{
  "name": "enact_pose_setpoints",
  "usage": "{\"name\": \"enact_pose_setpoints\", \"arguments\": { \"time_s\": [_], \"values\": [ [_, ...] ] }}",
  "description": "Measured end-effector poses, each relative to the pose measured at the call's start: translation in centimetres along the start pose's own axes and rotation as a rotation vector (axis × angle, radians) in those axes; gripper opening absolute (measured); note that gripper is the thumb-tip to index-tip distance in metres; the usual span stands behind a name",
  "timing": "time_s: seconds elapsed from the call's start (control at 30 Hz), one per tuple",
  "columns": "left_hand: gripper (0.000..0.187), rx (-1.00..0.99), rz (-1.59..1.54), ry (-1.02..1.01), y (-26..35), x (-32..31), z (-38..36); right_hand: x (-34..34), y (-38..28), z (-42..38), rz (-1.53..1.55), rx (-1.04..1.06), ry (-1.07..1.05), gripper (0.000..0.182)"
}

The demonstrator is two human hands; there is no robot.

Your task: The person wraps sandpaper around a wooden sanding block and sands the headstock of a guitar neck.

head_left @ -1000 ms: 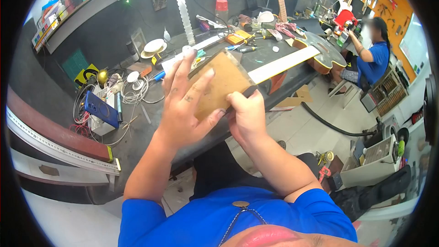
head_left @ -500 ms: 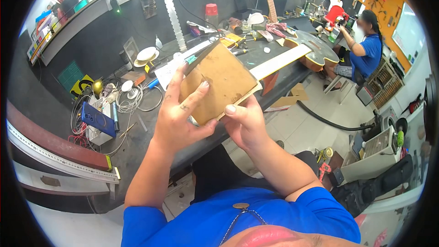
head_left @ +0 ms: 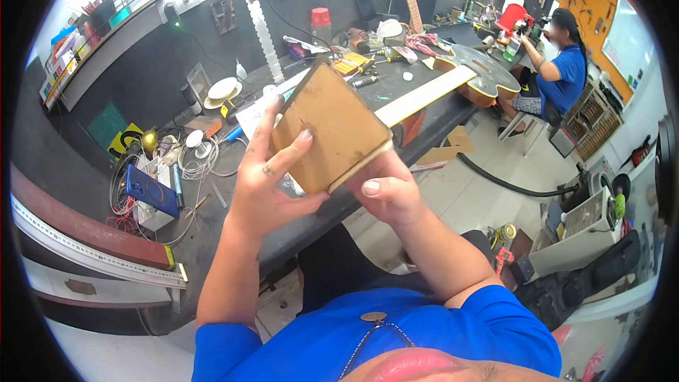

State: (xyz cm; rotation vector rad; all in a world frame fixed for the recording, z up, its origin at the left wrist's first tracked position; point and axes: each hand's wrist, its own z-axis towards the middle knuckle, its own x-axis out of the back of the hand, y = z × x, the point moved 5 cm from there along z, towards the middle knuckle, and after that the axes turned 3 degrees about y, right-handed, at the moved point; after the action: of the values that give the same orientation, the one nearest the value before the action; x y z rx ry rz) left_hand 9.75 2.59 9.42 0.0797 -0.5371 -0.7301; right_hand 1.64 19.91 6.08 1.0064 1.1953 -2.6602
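We hold a brown wooden block [head_left: 332, 127] up in front of us with both hands, above the near edge of the dark workbench [head_left: 177, 78]. Our left hand [head_left: 272, 177] closes on its left side: the thumb runs under the lower corner and the index finger lies across the broad sanded face, the other fingers reaching up behind the far edge. Our right hand [head_left: 385, 191] grips the lower right corner from beneath, thumb up against the pale side of the block. The block tilts, its top corner pointing away from us.

Beyond it, a pale guitar neck [head_left: 417, 95] lies across the bench, joined to a guitar body [head_left: 488, 74]. To the left lie a blue phone [head_left: 150, 189] and coiled white wire [head_left: 201, 163]; a long ruler [head_left: 92, 251] runs along the nearer shelf. At far right another person in a blue shirt [head_left: 566, 67] sits at a table.
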Motion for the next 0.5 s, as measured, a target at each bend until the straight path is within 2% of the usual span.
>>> {"name": "enact_pose_setpoints", "arguments": {
  "time_s": [0.03, 0.13, 0.23, 0.37, 0.5],
  "values": [
    [0.097, 0.004, -0.051, -0.003, -0.1, 0.1, 0.0, 0.3, -0.5, 0.1, 0.039, -0.011, -0.045, 0.095],
    [0.096, -0.017, -0.163, 0.001, 0.0, -0.3, 0.0, 1.9, -2.8, 0.3, -0.323, -0.033, 0.013, 0.093],
    [0.092, -0.067, -0.231, 0.011, -0.2, -0.9, -0.2, 1.6, -4.0, 1.2, -0.384, -0.016, -0.118, 0.093],
    [0.086, -0.012, -0.28, -0.004, 0.1, -1.0, -0.3, 1.9, -4.3, 1.8, -0.362, -0.022, -0.126, 0.1],
    [0.089, -0.092, -0.26, -0.015, 0.1, -1.4, -0.3, 2.7, -3.3, 2.4, -0.321, 0.012, -0.165, 0.113]
  ]
}}
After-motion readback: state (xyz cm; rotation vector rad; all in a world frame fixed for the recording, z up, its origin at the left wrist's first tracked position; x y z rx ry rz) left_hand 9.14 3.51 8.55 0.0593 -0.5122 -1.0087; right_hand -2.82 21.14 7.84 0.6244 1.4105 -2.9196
